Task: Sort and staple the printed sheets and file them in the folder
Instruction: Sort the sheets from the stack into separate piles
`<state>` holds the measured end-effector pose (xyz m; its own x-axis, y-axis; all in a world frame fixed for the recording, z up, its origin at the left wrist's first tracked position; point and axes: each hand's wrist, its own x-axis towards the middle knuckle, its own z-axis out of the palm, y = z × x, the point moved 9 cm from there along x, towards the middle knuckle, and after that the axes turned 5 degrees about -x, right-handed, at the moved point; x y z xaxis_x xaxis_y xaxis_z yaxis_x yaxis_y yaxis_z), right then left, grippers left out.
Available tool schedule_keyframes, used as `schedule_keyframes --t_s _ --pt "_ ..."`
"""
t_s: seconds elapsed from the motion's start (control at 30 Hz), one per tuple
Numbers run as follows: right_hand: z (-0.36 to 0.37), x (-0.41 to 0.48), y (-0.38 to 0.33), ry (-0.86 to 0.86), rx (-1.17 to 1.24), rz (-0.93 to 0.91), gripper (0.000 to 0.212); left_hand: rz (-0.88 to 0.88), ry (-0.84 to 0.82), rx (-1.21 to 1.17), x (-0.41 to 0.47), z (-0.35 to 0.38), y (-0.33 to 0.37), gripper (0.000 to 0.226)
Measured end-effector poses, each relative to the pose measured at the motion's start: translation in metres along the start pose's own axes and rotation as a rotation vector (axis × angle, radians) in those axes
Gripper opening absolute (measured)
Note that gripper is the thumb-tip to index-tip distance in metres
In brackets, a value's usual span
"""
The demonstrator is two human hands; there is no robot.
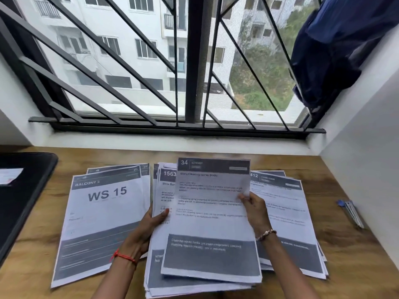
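Observation:
Three piles of printed sheets lie on the wooden desk (349,266). The left pile (101,223) shows "WS 15" on top. In the middle my left hand (149,225) grips the left edge of a thick stack (164,195) headed "1563". My right hand (254,210) pinches the right edge of a single sheet (209,229) headed "34 KITCHEN", held above that stack. The right pile (287,212) is headed "412 LIVING ROOM". A black folder (28,190) lies at the left edge of the desk.
A stapler (352,212) with a blue end lies on the desk at the right, near the white wall. A small white paper (9,175) rests on the folder. A barred window runs behind the desk, and dark blue cloth (336,50) hangs at the upper right.

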<state>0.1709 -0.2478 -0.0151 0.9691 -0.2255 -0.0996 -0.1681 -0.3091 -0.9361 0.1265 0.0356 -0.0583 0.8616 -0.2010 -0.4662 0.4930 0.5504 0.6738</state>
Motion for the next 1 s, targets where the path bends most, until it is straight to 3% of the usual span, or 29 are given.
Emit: schedule_keyframes --t_s 0.1,0.2,0.47,0.63,0.7,0.77,0.87,1.0 --pt "-0.022 0.010 0.028 -0.023 0.105 0.135 0.013 0.015 0.023 -0.001 0.000 -0.010 0.001 0.040" --pt "-0.060 0.025 0.051 -0.030 -0.024 0.200 0.015 0.024 0.031 0.001 -0.001 -0.017 0.003 0.042" --pt "-0.182 0.055 0.108 0.269 -0.388 0.357 0.044 0.031 0.045 -0.007 -0.001 -0.018 0.006 0.043" --pt "-0.196 0.053 0.100 0.378 -0.631 0.434 0.016 0.042 0.017 -0.002 -0.002 -0.009 0.010 0.034" --pt "-0.182 0.046 0.072 0.470 -0.773 0.386 0.029 0.039 0.011 -0.011 -0.002 -0.008 0.010 0.034" --pt "-0.142 0.043 0.024 0.439 -0.723 0.171 0.037 0.034 0.008 -0.021 -0.002 -0.006 0.009 0.036" --pt "-0.053 0.031 -0.034 0.147 -0.571 -0.166 0.023 0.028 0.021 -0.034 0.000 -0.005 0.008 0.040" --pt "0.029 0.019 -0.065 -0.087 -0.521 -0.290 0.023 0.032 0.010 -0.038 -0.001 -0.002 0.008 0.045"
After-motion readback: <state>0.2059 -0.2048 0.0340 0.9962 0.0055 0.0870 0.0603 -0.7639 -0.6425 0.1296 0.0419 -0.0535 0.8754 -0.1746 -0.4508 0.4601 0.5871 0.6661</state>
